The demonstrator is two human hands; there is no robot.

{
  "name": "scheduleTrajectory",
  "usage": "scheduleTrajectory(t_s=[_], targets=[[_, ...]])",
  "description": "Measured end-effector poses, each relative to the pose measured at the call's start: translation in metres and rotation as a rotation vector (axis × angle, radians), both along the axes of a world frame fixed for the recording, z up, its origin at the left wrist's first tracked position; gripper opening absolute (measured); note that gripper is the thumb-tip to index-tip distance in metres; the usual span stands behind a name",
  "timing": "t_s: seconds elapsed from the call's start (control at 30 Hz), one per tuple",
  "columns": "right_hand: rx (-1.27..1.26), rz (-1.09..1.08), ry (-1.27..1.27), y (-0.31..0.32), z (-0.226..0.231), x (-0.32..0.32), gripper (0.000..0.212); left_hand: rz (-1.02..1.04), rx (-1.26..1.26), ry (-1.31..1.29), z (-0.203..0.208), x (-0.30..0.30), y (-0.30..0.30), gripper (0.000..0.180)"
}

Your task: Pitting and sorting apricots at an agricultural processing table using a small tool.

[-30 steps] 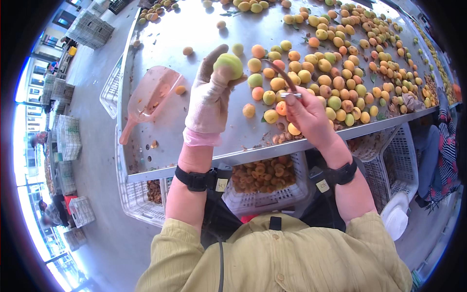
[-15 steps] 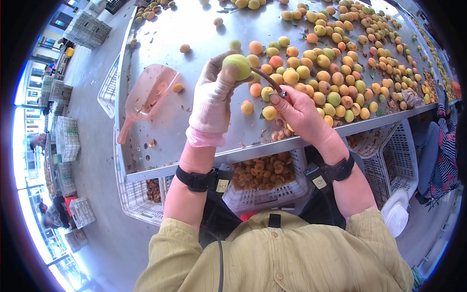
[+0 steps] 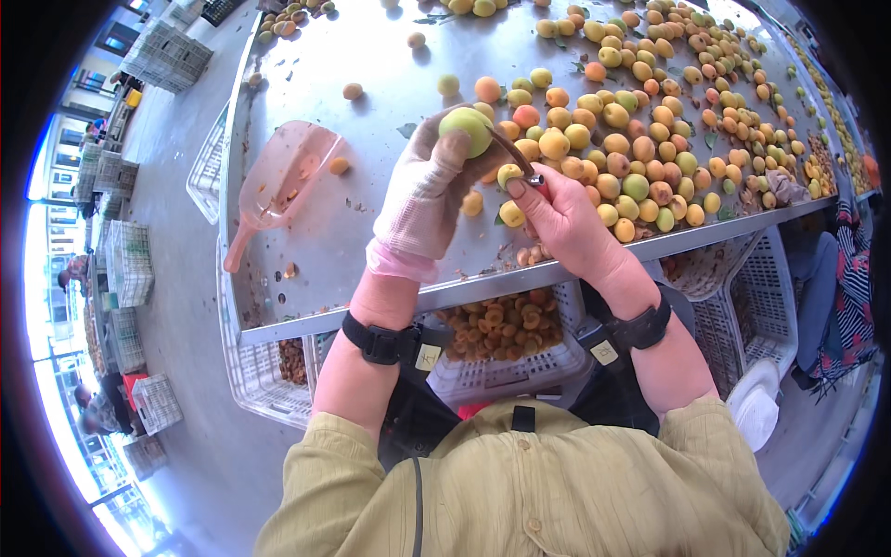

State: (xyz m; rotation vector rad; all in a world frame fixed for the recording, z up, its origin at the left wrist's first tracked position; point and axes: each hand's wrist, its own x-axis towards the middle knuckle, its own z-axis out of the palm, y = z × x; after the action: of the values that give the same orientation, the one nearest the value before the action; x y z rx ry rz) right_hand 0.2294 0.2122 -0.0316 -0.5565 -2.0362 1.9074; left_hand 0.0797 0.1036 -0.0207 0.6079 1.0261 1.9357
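In my gloved left hand (image 3: 419, 193), raised over the metal table (image 3: 362, 251), is a green apricot (image 3: 469, 130), pinched between thumb and fingers. My bare right hand (image 3: 574, 221) is closed round the handle of a small knife with a curved, brownish blade (image 3: 508, 148). The blade reaches to the right side of the green apricot; whether it has cut in cannot be seen. Just behind the hands lie many loose yellow, orange and green apricots (image 3: 554, 144).
A pink scoop (image 3: 278, 181) rests on the table's left part. Beneath the front edge stands a white crate (image 3: 506, 379) of halved apricots, with further crates (image 3: 770, 297) to the right. A white hat (image 3: 754, 408) is low on the right, near another person's clothing (image 3: 843, 288).
My left hand has shifted slightly right and down with the green apricot. The knife in my right hand stays against the fruit, and my right hand has barely moved.
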Motion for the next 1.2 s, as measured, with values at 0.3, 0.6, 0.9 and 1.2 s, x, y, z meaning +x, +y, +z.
scheduleTrajectory(t_s=[0.3,0.6,0.9,1.2], targets=[[-0.023,-0.074,0.072,-0.015,-0.004,-0.006,0.033,0.032,-0.08,0.009,-0.003,0.012,0.003,0.056],[-0.359,0.002,0.052,-0.017,-0.006,-0.005,0.029,0.052,-0.104,0.131,-0.01,0.007,0.004,0.061],[-0.171,-0.11,0.1,-0.017,0.002,-0.002,0.031,0.063,0.072,-0.116,-0.01,-0.009,0.004,0.044],[-0.031,-0.129,0.181,-0.023,-0.016,-0.015,0.03,-0.038,0.063,-0.355,-0.005,0.025,0.007,0.05]])
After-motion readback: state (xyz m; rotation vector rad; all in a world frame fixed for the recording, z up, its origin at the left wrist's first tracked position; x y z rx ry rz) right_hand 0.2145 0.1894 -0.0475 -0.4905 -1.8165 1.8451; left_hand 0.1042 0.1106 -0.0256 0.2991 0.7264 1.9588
